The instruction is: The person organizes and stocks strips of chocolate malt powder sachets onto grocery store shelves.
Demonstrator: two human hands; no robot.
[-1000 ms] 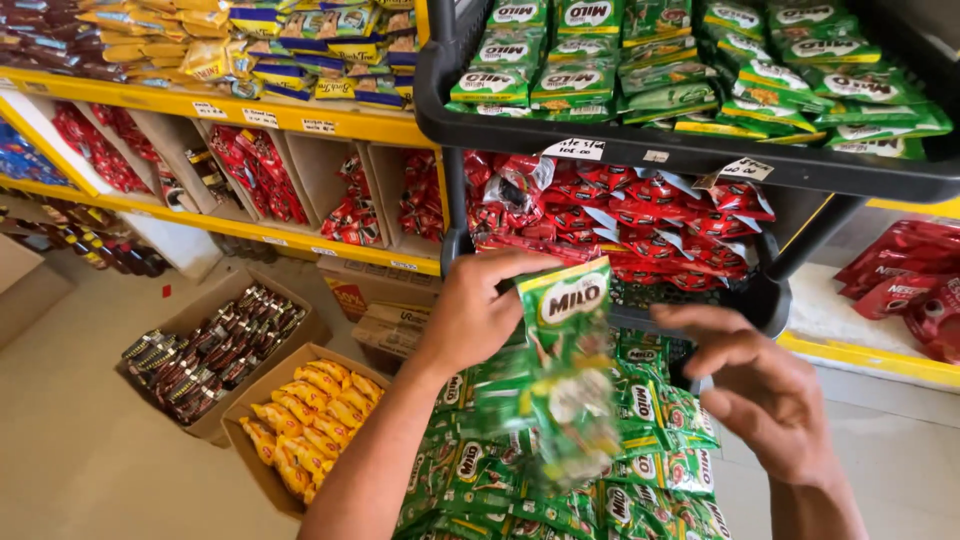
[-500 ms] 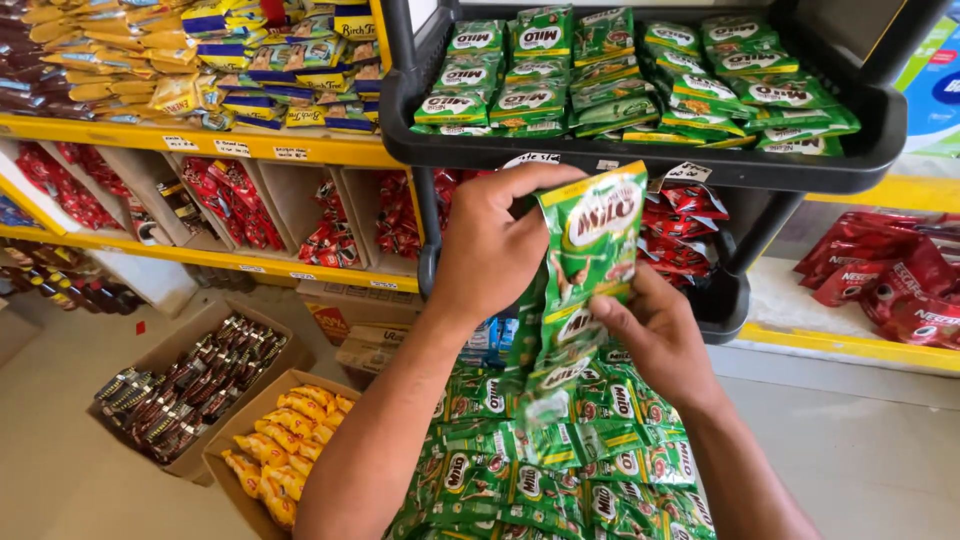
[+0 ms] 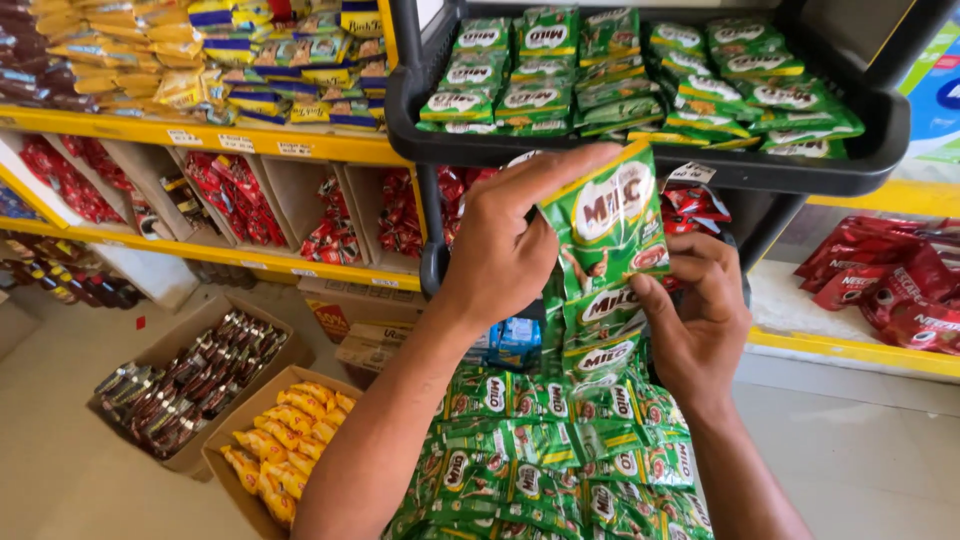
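Green drink-powder sachets (image 3: 606, 215) on a joined strip are held up just below the black shelf tray (image 3: 640, 165), left hand (image 3: 505, 250) and right hand (image 3: 695, 320) both pinching the top packet while the rest hangs down. Judging by this, stocking is underway; lifting onto the tray's sachet piles comes next. Yellow shelves (image 3: 200, 135), floor cartons (image 3: 190, 395) surround.

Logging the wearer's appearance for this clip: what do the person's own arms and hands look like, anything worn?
Both hands, left hand and right hand, are bare: no gloves, rings or watch visible. The forearms are bare too, with no sleeves in view.
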